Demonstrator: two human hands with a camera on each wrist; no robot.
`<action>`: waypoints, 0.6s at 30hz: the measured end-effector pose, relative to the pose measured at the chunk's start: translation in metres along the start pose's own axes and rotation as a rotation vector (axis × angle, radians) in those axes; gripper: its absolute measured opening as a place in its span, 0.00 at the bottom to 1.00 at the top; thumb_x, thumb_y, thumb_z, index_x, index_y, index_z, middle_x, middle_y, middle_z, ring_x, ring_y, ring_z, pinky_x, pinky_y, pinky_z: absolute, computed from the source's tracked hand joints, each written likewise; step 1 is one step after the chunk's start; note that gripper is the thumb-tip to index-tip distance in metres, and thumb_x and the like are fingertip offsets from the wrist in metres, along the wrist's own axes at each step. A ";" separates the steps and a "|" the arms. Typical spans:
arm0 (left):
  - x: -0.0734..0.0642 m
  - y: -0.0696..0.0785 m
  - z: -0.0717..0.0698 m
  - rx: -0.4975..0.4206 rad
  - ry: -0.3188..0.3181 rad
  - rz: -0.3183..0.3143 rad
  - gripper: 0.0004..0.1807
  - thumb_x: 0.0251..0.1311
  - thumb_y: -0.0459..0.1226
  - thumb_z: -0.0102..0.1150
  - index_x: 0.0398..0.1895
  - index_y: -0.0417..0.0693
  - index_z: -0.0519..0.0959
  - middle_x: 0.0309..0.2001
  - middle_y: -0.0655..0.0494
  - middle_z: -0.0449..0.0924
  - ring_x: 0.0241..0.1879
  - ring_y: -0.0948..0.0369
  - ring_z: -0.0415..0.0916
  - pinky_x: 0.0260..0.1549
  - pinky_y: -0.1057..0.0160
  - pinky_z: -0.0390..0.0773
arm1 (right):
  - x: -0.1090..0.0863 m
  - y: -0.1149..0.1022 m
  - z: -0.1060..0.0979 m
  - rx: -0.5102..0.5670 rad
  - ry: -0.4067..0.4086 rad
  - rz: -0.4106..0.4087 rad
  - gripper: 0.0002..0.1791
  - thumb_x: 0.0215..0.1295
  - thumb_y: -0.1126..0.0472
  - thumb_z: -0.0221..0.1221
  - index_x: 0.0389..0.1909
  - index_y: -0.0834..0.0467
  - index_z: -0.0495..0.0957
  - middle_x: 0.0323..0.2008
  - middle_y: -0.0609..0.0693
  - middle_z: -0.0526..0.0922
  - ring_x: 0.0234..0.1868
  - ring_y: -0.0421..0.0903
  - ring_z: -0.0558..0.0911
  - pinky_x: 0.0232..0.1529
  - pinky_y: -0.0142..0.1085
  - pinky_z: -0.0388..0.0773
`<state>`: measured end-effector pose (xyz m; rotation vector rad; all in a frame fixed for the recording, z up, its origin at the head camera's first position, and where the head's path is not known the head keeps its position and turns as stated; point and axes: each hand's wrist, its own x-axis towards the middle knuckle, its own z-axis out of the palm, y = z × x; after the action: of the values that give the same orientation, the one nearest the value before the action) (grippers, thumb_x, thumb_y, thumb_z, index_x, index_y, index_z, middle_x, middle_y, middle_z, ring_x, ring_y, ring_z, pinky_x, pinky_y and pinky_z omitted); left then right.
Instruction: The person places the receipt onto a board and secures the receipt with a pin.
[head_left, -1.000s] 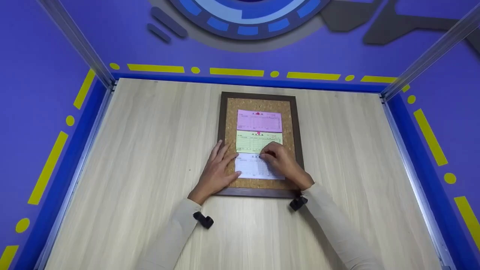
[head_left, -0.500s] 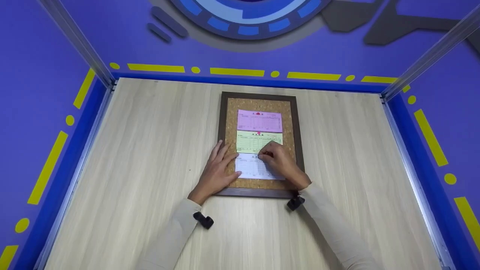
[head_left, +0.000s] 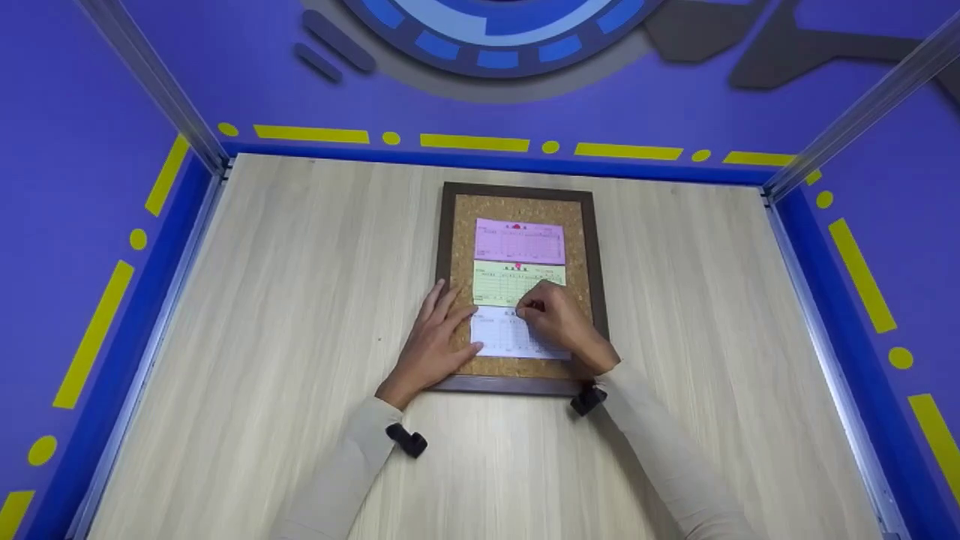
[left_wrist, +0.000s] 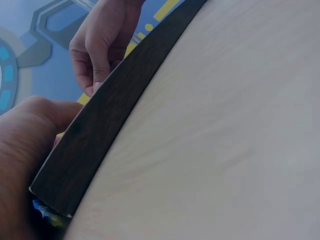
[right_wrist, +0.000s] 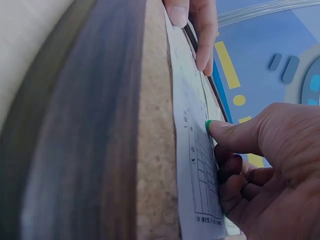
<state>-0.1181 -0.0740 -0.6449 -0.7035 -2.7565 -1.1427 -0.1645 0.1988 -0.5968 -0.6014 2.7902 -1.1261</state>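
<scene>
A dark-framed cork board point(head_left: 517, 367) lies on the table with three printed paper slips in a column. My right hand point(head_left: 559, 319) pinches a green push pin point(right_wrist: 208, 124) between thumb and finger at the top of the white slip point(head_left: 495, 341); the pin's point is hidden. My left hand point(head_left: 435, 341) lies with spread fingers across the board's left edge, thumb and index fingertip at the left side of the white slip. Above that are a green slip point(head_left: 491, 286) and a pink slip point(head_left: 517, 246), with a red pin point(head_left: 517, 265) and another red pin point(head_left: 516, 226) at their top edges.
The pale wood-grain table point(head_left: 300, 300) surrounds the board. Blue walls point(head_left: 480, 112) with yellow markings stand at the back and both sides, joined by metal corner posts point(head_left: 165, 97).
My right hand and forearm have shifted slightly to the left, with the fingers still at the top of the white slip. My left hand and the board keep their places.
</scene>
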 end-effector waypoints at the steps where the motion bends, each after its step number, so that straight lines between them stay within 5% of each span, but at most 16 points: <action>1: 0.000 0.000 0.000 0.000 0.001 0.001 0.35 0.65 0.50 0.77 0.72 0.47 0.82 0.85 0.43 0.61 0.89 0.42 0.40 0.83 0.39 0.51 | 0.000 -0.001 0.000 -0.002 0.001 0.003 0.04 0.66 0.73 0.71 0.33 0.63 0.92 0.34 0.55 0.88 0.40 0.51 0.84 0.45 0.46 0.81; 11: 0.002 0.001 0.000 0.016 -0.004 0.004 0.35 0.64 0.51 0.77 0.72 0.47 0.82 0.85 0.44 0.61 0.88 0.42 0.40 0.83 0.39 0.50 | 0.001 -0.002 0.000 0.038 0.026 0.105 0.02 0.66 0.69 0.73 0.33 0.64 0.91 0.36 0.55 0.88 0.41 0.52 0.84 0.46 0.47 0.81; 18: 0.002 0.000 0.001 0.015 -0.002 0.003 0.34 0.64 0.50 0.77 0.71 0.47 0.82 0.85 0.43 0.61 0.88 0.41 0.41 0.83 0.39 0.50 | -0.003 0.001 0.006 0.020 0.092 0.079 0.00 0.64 0.69 0.71 0.34 0.62 0.90 0.36 0.55 0.87 0.40 0.51 0.83 0.45 0.46 0.81</action>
<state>-0.1196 -0.0727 -0.6454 -0.7070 -2.7616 -1.1209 -0.1604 0.1964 -0.6023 -0.4436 2.8471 -1.1936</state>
